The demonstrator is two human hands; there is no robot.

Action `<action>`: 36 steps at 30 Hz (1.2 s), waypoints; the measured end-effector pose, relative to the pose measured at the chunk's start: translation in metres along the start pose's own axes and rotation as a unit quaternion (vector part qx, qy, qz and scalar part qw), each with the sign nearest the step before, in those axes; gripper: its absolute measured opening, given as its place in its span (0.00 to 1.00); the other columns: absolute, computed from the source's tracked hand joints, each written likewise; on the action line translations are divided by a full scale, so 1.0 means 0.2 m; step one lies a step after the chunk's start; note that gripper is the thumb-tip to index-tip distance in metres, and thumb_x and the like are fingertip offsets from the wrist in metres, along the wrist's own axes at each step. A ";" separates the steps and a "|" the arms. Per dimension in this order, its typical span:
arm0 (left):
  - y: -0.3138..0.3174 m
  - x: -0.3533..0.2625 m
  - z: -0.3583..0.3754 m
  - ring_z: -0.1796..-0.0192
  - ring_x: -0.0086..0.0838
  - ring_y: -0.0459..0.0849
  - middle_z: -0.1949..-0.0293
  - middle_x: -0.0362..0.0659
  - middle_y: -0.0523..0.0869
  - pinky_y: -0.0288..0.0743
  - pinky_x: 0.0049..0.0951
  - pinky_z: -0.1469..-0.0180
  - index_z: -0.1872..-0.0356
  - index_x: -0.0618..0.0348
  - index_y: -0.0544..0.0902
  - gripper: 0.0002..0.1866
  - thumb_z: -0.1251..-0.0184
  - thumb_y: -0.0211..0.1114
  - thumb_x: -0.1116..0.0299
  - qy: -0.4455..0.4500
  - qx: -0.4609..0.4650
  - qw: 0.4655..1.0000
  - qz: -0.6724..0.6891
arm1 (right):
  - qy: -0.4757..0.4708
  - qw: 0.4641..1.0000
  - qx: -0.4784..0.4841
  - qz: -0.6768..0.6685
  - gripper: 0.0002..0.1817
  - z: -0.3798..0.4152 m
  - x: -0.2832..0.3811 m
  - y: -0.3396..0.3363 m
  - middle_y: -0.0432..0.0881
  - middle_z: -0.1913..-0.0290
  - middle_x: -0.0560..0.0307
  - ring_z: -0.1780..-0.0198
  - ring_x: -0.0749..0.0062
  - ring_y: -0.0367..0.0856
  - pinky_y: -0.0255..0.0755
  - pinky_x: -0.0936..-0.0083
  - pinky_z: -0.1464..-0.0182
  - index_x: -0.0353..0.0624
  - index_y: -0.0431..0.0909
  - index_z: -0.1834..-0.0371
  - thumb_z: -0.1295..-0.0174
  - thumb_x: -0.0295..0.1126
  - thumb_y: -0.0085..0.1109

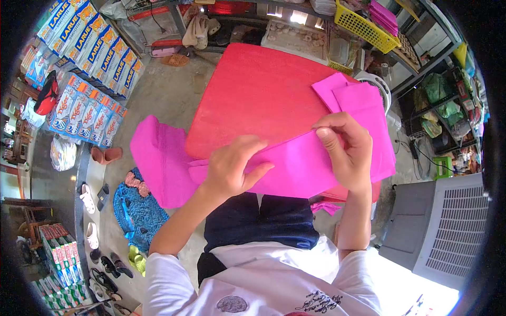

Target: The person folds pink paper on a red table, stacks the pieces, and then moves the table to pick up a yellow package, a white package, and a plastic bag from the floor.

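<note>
A bright pink cloth-like sheet (pixel 295 166) stretches between my hands above the red tabletop (pixel 253 89). My right hand (pixel 345 150) pinches its upper edge between thumb and fingers. At the other end, my left hand (pixel 234 166) has its thumb on the near face and its fingers curled at the upper edge; the fingertips are partly hidden. A long pink length of the same material (pixel 161 160) hangs past the table's left side. Beyond my right hand lie flat pink pieces (pixel 361 100), overlapping at the table's right side.
Stacked beer cartons (pixel 89 47) stand at the far left. Shoes (pixel 87 199) and a blue textured bag-like item (pixel 136 203) lie on the floor. Shelving holds a yellow basket (pixel 366 26) at the back right. A grey slatted unit (pixel 453 226) stands at the right.
</note>
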State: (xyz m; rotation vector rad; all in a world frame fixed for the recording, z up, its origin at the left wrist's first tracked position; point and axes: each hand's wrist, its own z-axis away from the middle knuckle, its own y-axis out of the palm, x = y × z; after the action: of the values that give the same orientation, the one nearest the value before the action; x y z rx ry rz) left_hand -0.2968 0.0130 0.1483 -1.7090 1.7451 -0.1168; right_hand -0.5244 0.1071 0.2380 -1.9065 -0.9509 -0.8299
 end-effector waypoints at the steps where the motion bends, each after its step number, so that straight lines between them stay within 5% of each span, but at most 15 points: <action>1: 0.01 0.00 0.00 0.56 0.48 0.92 0.53 0.55 0.89 0.86 0.39 0.59 0.44 0.64 0.79 0.26 0.40 0.80 0.65 0.010 -0.003 1.000 -0.012 | 0.011 1.000 -0.002 -0.010 0.05 0.00 -0.01 -0.01 0.89 0.62 0.54 0.60 0.75 0.87 0.80 0.76 0.53 0.34 0.84 0.57 0.28 0.25 0.65; 5: 0.07 0.02 0.04 0.62 0.38 0.91 0.58 0.46 0.89 0.84 0.34 0.66 0.42 0.60 0.84 0.27 0.42 0.81 0.63 0.031 -0.036 0.998 -0.044 | 0.034 0.999 0.003 -0.027 0.05 0.00 -0.07 -0.03 0.88 0.61 0.57 0.59 0.79 0.86 0.79 0.76 0.53 0.34 0.83 0.55 0.26 0.25 0.63; 11: 0.07 0.00 0.06 0.61 0.43 0.92 0.59 0.51 0.90 0.85 0.35 0.64 0.47 0.62 0.81 0.24 0.43 0.82 0.68 0.031 -0.014 0.998 -0.048 | -0.044 0.987 -0.018 0.151 0.05 -0.05 -0.10 -0.05 0.87 0.65 0.49 0.66 0.64 0.88 0.79 0.72 0.60 0.35 0.82 0.57 0.30 0.25 0.67; 14: 0.09 -0.01 0.05 0.61 0.43 0.91 0.60 0.51 0.89 0.84 0.35 0.63 0.53 0.61 0.82 0.20 0.42 0.82 0.68 -0.047 -0.028 0.998 0.015 | -0.111 0.973 -0.015 0.200 0.06 -0.06 -0.11 -0.06 0.86 0.66 0.47 0.67 0.54 0.87 0.79 0.67 0.64 0.38 0.82 0.58 0.34 0.25 0.69; 20: 0.08 -0.02 0.00 0.60 0.44 0.89 0.61 0.50 0.87 0.83 0.37 0.60 0.58 0.62 0.81 0.19 0.42 0.82 0.66 -0.123 -0.013 0.990 0.073 | -0.178 0.963 0.000 0.201 0.06 -0.06 -0.12 -0.06 0.87 0.66 0.50 0.67 0.52 0.88 0.79 0.64 0.64 0.41 0.82 0.59 0.36 0.24 0.69; 29: 0.04 0.01 0.05 0.78 0.36 0.83 0.75 0.45 0.82 0.72 0.34 0.77 0.72 0.59 0.79 0.14 0.38 0.78 0.69 -0.039 0.000 0.999 -0.031 | -0.178 0.954 -0.033 0.239 0.07 -0.08 -0.16 -0.06 0.87 0.66 0.49 0.68 0.50 0.86 0.79 0.62 0.65 0.42 0.81 0.58 0.37 0.24 0.70; 36: 0.03 0.01 0.05 0.84 0.31 0.78 0.84 0.39 0.77 0.69 0.33 0.81 0.72 0.54 0.78 0.16 0.36 0.79 0.63 -0.035 0.007 0.988 -0.148 | -0.031 0.955 -0.023 0.293 0.04 -0.05 -0.17 0.03 0.87 0.64 0.46 0.63 0.41 0.86 0.78 0.53 0.64 0.44 0.80 0.56 0.28 0.31 0.62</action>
State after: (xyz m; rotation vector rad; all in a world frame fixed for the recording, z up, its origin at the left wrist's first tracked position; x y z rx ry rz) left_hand -0.2968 0.0161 0.1363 -1.9294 1.4279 -0.1989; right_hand -0.5381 0.0853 0.2133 -2.1016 -0.3546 -0.4397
